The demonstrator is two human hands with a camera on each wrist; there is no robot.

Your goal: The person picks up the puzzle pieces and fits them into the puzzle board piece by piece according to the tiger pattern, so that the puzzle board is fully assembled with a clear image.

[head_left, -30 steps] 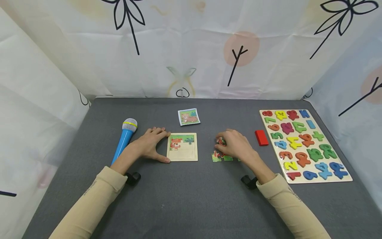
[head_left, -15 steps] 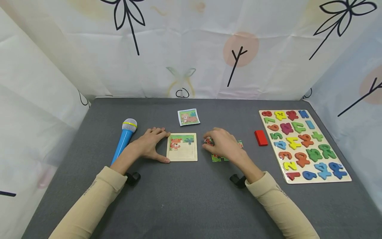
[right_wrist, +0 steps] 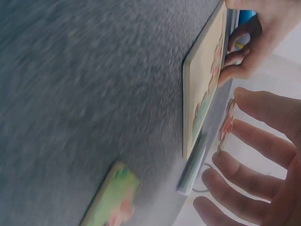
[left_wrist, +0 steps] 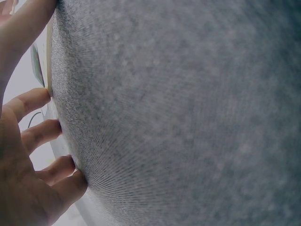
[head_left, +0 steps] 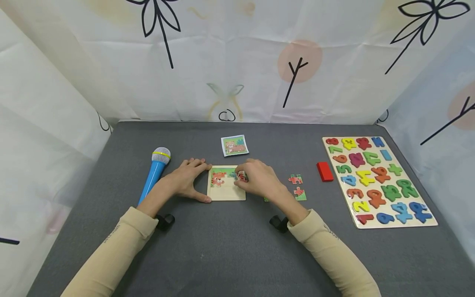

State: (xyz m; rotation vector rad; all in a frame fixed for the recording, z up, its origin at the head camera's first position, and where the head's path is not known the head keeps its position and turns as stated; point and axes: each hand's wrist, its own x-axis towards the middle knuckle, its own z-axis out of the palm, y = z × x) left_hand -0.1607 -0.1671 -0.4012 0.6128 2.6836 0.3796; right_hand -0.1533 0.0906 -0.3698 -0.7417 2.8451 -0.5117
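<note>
A light wooden puzzle board [head_left: 226, 194] lies flat in the middle of the table, with bear and leaf pieces set along its top. At its left edge, my left hand [head_left: 187, 179] rests with spread fingers, the thumb and a fingertip touching the board's side. Over the board's right part, my right hand [head_left: 257, 177] pinches a puzzle piece [right_wrist: 227, 125] between thumb and fingers. In the right wrist view that piece is held up off the board. Two loose pieces, an upper piece [head_left: 295, 179] and a lower piece [head_left: 299, 194], lie right of this hand. Another is mostly hidden beneath it.
A small picture card [head_left: 235, 145] lies behind the puzzle board. A blue toy microphone [head_left: 153, 175] is beside my left forearm. Toward the right are a red block [head_left: 325, 171] and a large board of coloured numbers [head_left: 432, 222].
My right hand has moved left from the loose pieces to the puzzle board, carrying the pinched piece. Two loose pieces are now uncovered. My left hand has stayed in place.
</note>
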